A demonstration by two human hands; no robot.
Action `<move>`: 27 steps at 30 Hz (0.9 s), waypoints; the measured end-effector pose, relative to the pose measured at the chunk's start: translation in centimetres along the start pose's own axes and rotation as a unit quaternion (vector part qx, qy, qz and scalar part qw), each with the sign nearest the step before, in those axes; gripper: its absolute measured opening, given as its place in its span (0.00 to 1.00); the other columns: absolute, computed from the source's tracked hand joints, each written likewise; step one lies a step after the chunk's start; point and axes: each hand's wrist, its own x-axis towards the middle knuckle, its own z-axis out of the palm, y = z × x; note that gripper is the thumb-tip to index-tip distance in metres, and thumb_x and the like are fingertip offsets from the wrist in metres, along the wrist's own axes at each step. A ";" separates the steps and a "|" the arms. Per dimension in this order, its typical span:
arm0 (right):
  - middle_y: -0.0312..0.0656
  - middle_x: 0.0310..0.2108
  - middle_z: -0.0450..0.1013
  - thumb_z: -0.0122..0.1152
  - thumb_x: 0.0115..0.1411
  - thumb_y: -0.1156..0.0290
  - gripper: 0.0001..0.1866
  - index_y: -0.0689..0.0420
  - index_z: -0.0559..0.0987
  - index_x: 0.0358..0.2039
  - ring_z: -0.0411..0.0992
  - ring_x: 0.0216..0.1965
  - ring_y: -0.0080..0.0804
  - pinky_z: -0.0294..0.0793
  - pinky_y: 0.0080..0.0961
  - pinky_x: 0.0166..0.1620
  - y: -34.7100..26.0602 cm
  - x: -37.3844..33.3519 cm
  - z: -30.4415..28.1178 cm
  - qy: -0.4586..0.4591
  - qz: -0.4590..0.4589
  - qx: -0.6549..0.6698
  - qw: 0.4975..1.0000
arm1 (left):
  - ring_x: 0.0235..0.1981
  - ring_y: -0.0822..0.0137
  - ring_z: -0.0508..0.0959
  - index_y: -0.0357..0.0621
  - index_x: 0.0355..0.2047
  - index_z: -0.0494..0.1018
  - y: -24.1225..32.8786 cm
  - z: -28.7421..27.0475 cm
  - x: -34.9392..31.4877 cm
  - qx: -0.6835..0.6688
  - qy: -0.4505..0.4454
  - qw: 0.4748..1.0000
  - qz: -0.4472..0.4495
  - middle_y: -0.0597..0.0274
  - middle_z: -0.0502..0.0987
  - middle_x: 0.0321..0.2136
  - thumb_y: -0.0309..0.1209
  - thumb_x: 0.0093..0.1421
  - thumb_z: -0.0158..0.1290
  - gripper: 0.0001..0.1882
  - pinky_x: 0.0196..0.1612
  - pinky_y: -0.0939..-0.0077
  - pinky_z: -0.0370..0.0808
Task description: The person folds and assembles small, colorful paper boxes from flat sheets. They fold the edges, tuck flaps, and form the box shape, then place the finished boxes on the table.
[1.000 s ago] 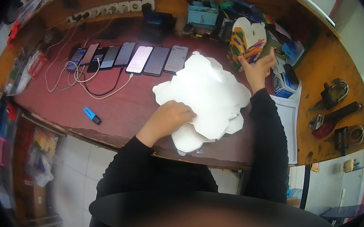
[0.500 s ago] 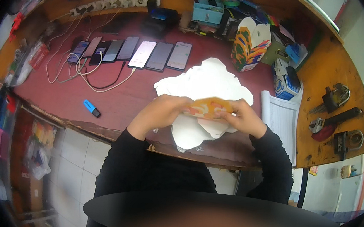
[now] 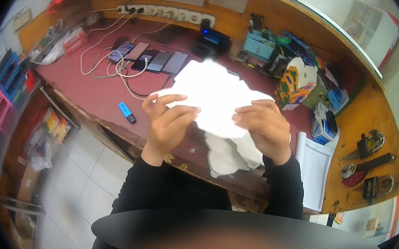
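Left sleeve (image 3: 137, 185): long, plain black cloth, matte, its outer edge rippled with small creases, ending just short of the wrist
Right sleeve (image 3: 285, 188): long black cloth to match, gathered in soft folds along the forearm
Left hand (image 3: 166, 127): bare, fingers uncovered
Right hand (image 3: 270, 131): bare from wrist to fingertips
Torso garment (image 3: 198, 189): black cloth, lower part blurred over

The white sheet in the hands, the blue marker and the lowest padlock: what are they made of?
White sheet: probably thin card, holding its lobed shape; glare hides its finish.
Blue marker: likely smooth plastic, evenly coloured, with a dark end.
Lowest padlock: apparently metal; silvery loop, dark body perhaps painted.
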 end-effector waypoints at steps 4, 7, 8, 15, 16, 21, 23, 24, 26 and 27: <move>0.35 0.37 0.82 0.72 0.53 0.78 0.11 0.53 0.84 0.37 0.79 0.52 0.40 0.71 0.47 0.60 -0.4 0.1 1.8 0.046 0.032 -0.090 0.994 | 0.40 0.64 0.82 0.54 0.33 0.78 0.1 -1.6 -2.4 0.003 0.115 0.993 -0.010 0.70 0.85 0.33 0.22 0.53 0.65 0.11 0.60 0.63 0.63; 0.38 0.36 0.82 0.74 0.54 0.75 0.10 0.55 0.85 0.38 0.80 0.47 0.37 0.73 0.38 0.56 0.7 -0.5 3.4 0.077 0.167 0.047 0.982 | 0.36 0.65 0.80 0.49 0.35 0.79 0.4 -1.9 -4.0 -0.116 0.055 0.980 -0.150 0.66 0.83 0.31 0.24 0.55 0.66 0.09 0.54 0.62 0.66; 0.38 0.36 0.82 0.74 0.55 0.75 0.10 0.56 0.85 0.39 0.80 0.46 0.36 0.74 0.36 0.55 0.9 -0.9 4.0 0.074 0.230 0.136 0.961 | 0.31 0.60 0.78 0.46 0.36 0.78 0.4 -1.4 -4.2 -0.152 0.060 0.967 -0.194 0.65 0.82 0.30 0.24 0.57 0.65 0.08 0.47 0.64 0.66; 0.46 0.43 0.77 0.77 0.53 0.72 0.18 0.56 0.85 0.45 0.75 0.42 0.40 0.74 0.31 0.47 1.8 -1.9 6.5 0.095 0.166 -0.005 0.982 | 0.33 0.73 0.80 0.34 0.37 0.81 0.8 -1.5 -7.0 -0.233 -0.101 0.858 -0.447 0.58 0.84 0.35 0.27 0.61 0.67 0.09 0.38 0.77 0.74; 0.46 0.46 0.76 0.77 0.52 0.70 0.20 0.55 0.84 0.47 0.74 0.42 0.41 0.74 0.31 0.47 1.6 -1.9 6.5 0.112 0.163 -0.075 0.977 | 0.32 0.73 0.80 0.34 0.37 0.80 1.0 -1.3 -7.2 -0.234 -0.073 0.861 -0.445 0.57 0.83 0.33 0.29 0.61 0.67 0.10 0.36 0.76 0.72; 0.47 0.59 0.63 0.78 0.54 0.58 0.38 0.46 0.75 0.65 0.69 0.47 0.39 0.76 0.36 0.47 0.7 -1.9 6.0 -0.048 0.422 0.196 0.884 | 0.43 0.71 0.82 0.35 0.48 0.78 2.5 -0.5 -8.0 -0.466 0.021 0.743 -0.480 0.58 0.84 0.44 0.28 0.64 0.64 0.14 0.48 0.75 0.77; 0.51 0.65 0.58 0.78 0.55 0.53 0.49 0.41 0.62 0.74 0.71 0.53 0.40 0.79 0.37 0.51 0.8 -1.8 6.0 -0.003 0.355 0.204 0.912 | 0.48 0.69 0.82 0.35 0.53 0.77 2.7 -0.5 -8.2 -0.541 0.020 0.696 -0.472 0.58 0.83 0.49 0.27 0.66 0.62 0.16 0.54 0.73 0.77; 0.53 0.66 0.58 0.78 0.55 0.53 0.50 0.40 0.60 0.75 0.71 0.54 0.41 0.79 0.37 0.53 0.9 -1.8 6.0 -0.008 0.321 0.165 0.933 | 0.52 0.68 0.81 0.37 0.58 0.72 2.6 -0.6 -8.2 -0.567 0.004 0.690 -0.450 0.57 0.81 0.53 0.24 0.67 0.58 0.19 0.55 0.72 0.77; 0.59 0.65 0.60 0.78 0.56 0.53 0.51 0.43 0.58 0.74 0.74 0.57 0.48 0.79 0.41 0.57 1.0 -1.7 5.9 -0.049 0.294 0.161 0.941 | 0.52 0.68 0.80 0.37 0.60 0.70 2.7 -0.7 -8.4 -0.562 -0.051 0.692 -0.449 0.56 0.80 0.53 0.24 0.67 0.58 0.22 0.56 0.72 0.77; 0.59 0.64 0.62 0.79 0.55 0.54 0.51 0.45 0.58 0.73 0.74 0.58 0.50 0.79 0.42 0.58 0.9 -1.8 6.0 -0.046 0.318 0.230 0.919 | 0.53 0.68 0.80 0.38 0.61 0.69 2.8 -0.8 -8.4 -0.566 -0.068 0.691 -0.443 0.56 0.80 0.54 0.24 0.67 0.57 0.23 0.56 0.72 0.76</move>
